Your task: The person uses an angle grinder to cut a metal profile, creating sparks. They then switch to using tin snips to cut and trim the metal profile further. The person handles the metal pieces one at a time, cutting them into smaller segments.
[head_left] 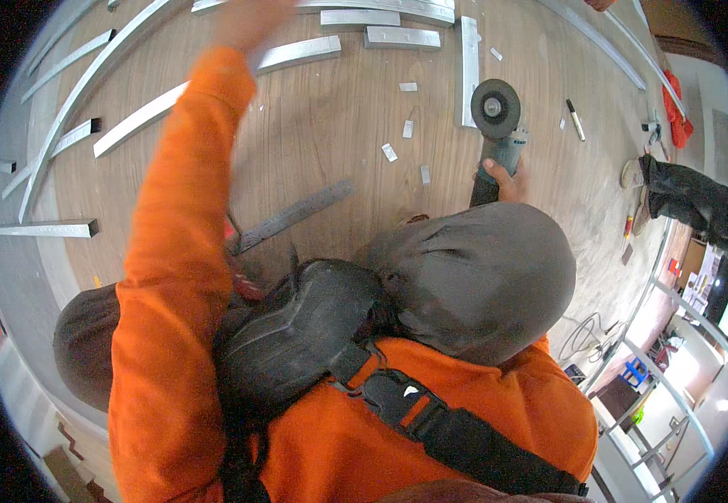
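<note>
My right hand (510, 183) is wrapped round the body of an angle grinder (506, 151), whose round dark disc (496, 109) faces up beside my knee. My left arm reaches far forward, and my left hand (251, 25) is smeared by motion, so its fingers cannot be made out. Below that hand lies a long silvery metal tube (142, 117), its far end near my wrist. Two short cut tubes, one (360, 18) behind the other (401, 38), rest just right of the hand. Another length of tube (468, 71) lies next to the grinder's disc.
Several long metal tubes (70, 109) are strewn at the left on the wood-look floor (313, 126). A flat grey bar (297, 214) lies before my knees. Small metal offcuts (390, 152) and a marker (576, 120) are scattered about. Another person's legs (691, 197) and metal scaffolding (674, 352) are at the right.
</note>
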Tool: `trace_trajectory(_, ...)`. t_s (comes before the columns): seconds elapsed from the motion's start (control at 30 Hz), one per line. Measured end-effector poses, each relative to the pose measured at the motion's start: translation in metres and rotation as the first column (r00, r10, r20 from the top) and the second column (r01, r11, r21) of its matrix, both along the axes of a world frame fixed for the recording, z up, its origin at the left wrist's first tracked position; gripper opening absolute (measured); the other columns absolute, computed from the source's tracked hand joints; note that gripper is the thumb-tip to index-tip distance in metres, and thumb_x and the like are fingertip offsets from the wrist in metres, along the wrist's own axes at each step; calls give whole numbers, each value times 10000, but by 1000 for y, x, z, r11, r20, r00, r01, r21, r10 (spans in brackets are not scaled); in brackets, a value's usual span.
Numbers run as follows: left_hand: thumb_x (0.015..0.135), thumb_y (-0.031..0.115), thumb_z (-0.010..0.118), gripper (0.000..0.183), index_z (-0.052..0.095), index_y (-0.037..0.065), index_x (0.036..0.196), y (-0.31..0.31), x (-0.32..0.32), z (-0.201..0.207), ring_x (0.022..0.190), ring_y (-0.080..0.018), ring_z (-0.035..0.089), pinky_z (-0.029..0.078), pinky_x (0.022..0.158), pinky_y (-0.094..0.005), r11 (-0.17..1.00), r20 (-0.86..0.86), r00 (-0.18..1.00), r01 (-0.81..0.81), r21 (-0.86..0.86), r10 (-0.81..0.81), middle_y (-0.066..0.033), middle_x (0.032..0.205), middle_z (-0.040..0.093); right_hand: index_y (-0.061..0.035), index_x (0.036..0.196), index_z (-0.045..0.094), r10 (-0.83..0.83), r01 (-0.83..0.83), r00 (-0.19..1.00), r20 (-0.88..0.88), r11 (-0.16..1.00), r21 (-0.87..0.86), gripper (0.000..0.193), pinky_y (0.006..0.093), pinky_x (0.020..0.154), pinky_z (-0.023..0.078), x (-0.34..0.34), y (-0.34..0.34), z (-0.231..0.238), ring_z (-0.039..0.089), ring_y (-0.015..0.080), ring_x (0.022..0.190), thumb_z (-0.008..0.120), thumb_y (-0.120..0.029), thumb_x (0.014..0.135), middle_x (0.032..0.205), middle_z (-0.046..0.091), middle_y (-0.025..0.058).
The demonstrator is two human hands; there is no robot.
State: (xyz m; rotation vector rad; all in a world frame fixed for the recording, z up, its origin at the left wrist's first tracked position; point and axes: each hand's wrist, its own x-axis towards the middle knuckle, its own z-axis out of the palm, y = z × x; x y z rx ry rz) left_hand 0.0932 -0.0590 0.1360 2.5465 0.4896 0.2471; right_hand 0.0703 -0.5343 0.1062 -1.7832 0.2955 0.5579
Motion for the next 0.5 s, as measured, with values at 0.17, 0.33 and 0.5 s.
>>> trace_trajectory(0.17, 850, 302, 730, 413, 691, 38, 1166, 124, -47, 12, 1075, -365, 682, 542, 930, -438, 882, -129, 902, -357, 309, 411, -200, 1107, 713, -21, 1313, 539, 29, -26, 997, 64, 998, -55, 651, 401, 828, 525, 4, -9, -7, 660, 243, 959, 807, -286, 782, 1073, 671, 135)
trace_trajectory(0.33, 835, 162, 738, 305, 725, 29, 1109, 120, -138, -65, 1079, -348, 697, 562, 915, -418, 862, -536, 686, -299, 409, 492, -186, 1133, 724, -22, 1384, 525, 69, -56, 992, 104, 990, -127, 736, 425, 929, 504, 2, -26, -43, 652, 280, 1071, 821, -299, 770, 1177, 679, 148)
trace_trajectory(0.5, 864, 286, 728, 397, 715, 71, 1198, 50, -176, -121, 1248, -286, 614, 493, 1025, -426, 926, -835, 432, -308, 218, 341, -172, 1290, 669, -26, 1404, 524, 90, -81, 994, 55, 987, -139, 778, 461, 997, 474, -3, -8, -26, 639, 319, 1115, 831, -323, 754, 1209, 675, 160)
